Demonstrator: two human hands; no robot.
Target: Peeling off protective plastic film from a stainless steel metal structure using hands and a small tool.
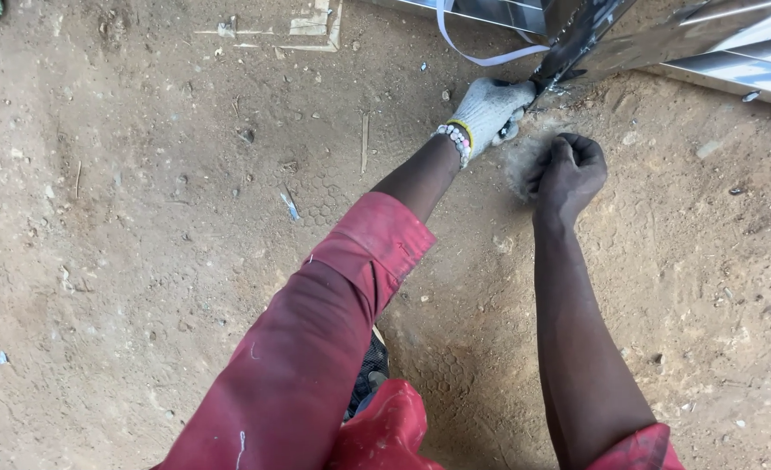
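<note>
My left hand (490,110) wears a white knit glove and a bead bracelet. It grips the low corner of a shiny bent metal sheet (581,39) at the top of the head view. My right hand (570,170) is bare and clenched into a fist just below and right of the left hand. A grey tuft, perhaps a wad of wool or a brush (522,164), shows beside its fingers; whether the fist holds it is unclear. Both arms reach forward in rolled-up red sleeves.
Bare sandy ground (159,218) with pebbles and scraps fills the view. More shiny metal sheeting (733,52) lies at the top right. A white strap (477,59) loops near the sheet. Pale wood strips (316,26) lie at the top middle.
</note>
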